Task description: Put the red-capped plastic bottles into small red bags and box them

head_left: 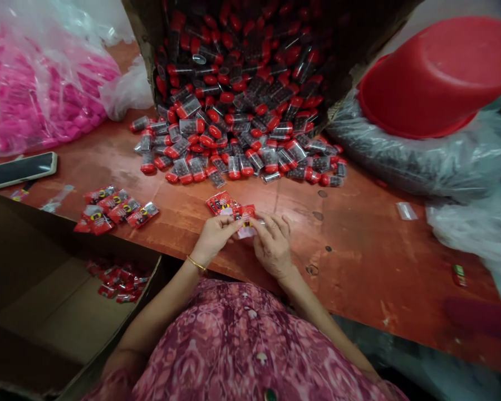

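Between my two hands, near the front edge of the table, is a small red printed packet (pixel 246 215). My left hand (pixel 217 235) pinches its left side with thumb and fingertips. On its right side, my right hand (pixel 273 239) grips it the same way, fingers curled. Just behind lies another red packet (pixel 217 201), touching or nearly touching the held one. Farther back, a heap of clear-bodied containers with red caps (pixel 234 128) spills out of a tipped cardboard box (pixel 144 33). To the left of my hands is a small pile of red packets (pixel 117 210).
A cardboard carton (pixel 62 301) with more red packets stands below the table's left edge. A phone (pixel 20 170) and a bag of pink pieces (pixel 45 89) lie left. Rightward, a red bucket (pixel 426 83) rests on a bag of dark pieces (pixel 404 161).
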`<state>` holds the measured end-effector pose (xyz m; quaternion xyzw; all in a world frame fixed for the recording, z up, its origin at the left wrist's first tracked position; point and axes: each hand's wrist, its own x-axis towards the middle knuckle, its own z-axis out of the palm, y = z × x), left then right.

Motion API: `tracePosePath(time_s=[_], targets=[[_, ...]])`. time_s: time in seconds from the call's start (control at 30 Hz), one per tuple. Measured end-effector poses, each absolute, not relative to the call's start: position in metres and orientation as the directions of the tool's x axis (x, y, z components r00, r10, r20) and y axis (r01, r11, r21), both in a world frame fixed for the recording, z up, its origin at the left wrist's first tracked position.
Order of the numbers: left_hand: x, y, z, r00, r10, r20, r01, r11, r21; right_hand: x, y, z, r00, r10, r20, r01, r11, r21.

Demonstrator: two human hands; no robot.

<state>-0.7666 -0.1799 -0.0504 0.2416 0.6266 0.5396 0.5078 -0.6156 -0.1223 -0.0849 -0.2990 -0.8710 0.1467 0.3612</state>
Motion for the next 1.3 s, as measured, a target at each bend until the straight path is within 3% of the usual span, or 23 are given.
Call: tracePosePath(time_s=[0.07, 0.13, 0.23, 0.33, 0.53, 0.73, 0.87, 0.97, 1.17, 1.3], targets=[[-0.765, -0.176, -0.05, -0.481, 0.825, -0.295, -0.21, 0.218, 0.953, -0.617, -0.123, -0.089, -0.465, 0.76, 0.453, 0.307, 0.619, -0.723], [-0.763, -0.175, -0.05, -0.548, 0.814, -0.191, -0.12, 0.15, 0.981, -0.62, -0.123, -0.09, -0.436, 0.858, 0.273, 0.116, 0.354, -0.928], [-0.759, -0.177, -0.049, -0.545, 0.835, -0.078, 0.005, 0.096, 0.995, -0.627, -0.123, -0.084, -0.515, 0.856, 0.044, -0.095, -0.006, -0.995], [-0.754, -0.181, -0.05, -0.547, 0.836, -0.043, 0.045, 0.08, 0.996, -0.636, -0.122, -0.074, -0.51, 0.859, -0.041, -0.1, -0.107, -0.989], [-0.751, -0.181, -0.049, -0.53, 0.817, -0.227, -0.262, 0.097, 0.96, -0.645, -0.122, -0.072, -0.456, 0.884, 0.108, 0.036, 0.14, -0.989], [-0.763, -0.175, -0.043, -0.529, 0.748, -0.4, -0.538, 0.07, 0.84, -0.636, -0.106, -0.072, -0.575, 0.798, 0.18, 0.108, 0.291, -0.951], [-0.781, -0.177, -0.04, -0.589, 0.678, -0.439, -0.551, 0.06, 0.832, -0.611, -0.077, -0.077, -0.717, 0.649, 0.254, 0.304, 0.619, -0.724], [-0.789, -0.179, -0.04, -0.573, 0.672, -0.47, -0.567, 0.089, 0.819, -0.596, -0.063, -0.081, -0.837, 0.509, 0.199, 0.335, 0.766, -0.549], [-0.786, -0.181, -0.043, -0.533, 0.672, -0.514, -0.592, 0.138, 0.794, -0.598, -0.066, -0.084, -0.853, 0.51, 0.115, 0.422, 0.801, -0.425], [-0.784, -0.181, -0.044, -0.509, 0.699, -0.503, -0.589, 0.144, 0.795, -0.598, -0.072, -0.087, -0.805, 0.576, 0.142, 0.44, 0.74, -0.509]])
